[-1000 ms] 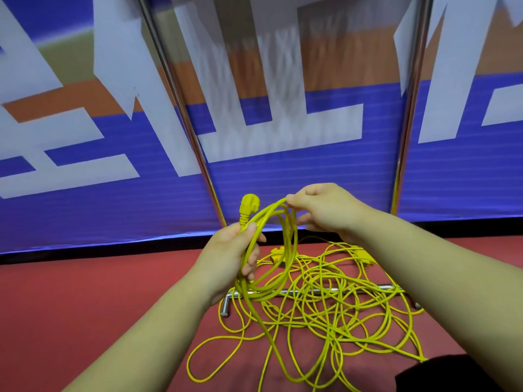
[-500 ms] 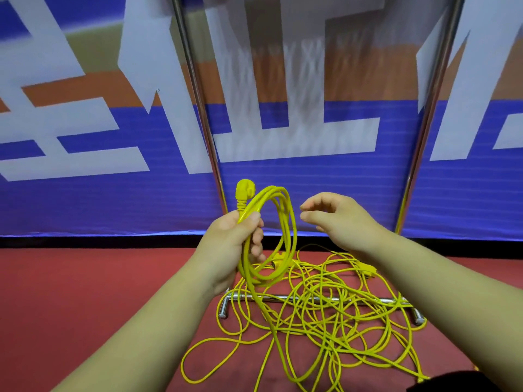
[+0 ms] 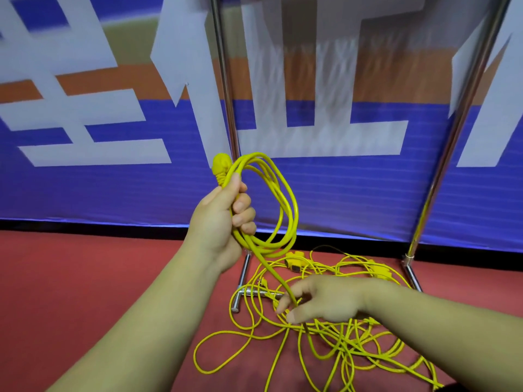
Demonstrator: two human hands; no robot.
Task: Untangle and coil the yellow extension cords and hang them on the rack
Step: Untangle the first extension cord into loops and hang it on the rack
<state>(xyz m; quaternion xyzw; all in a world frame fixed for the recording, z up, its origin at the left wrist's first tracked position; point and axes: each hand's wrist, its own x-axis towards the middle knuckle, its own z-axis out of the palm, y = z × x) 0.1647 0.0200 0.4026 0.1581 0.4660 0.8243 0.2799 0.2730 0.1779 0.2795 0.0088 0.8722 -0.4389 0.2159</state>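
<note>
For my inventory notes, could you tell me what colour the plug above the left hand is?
The plug is yellow, clearest in the head view.

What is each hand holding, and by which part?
The left hand grips the coil of yellow cord by its gathered loops, just below the plug. The right hand pinches the loose strand running down from that coil.

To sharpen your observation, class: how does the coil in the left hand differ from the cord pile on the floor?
The coil hangs in neat loops; the floor pile sprawls tangled. The left hand holds the coil up; the floor pile lies on the red floor. Both are yellow, joined by a strand the right hand pinches.
</note>
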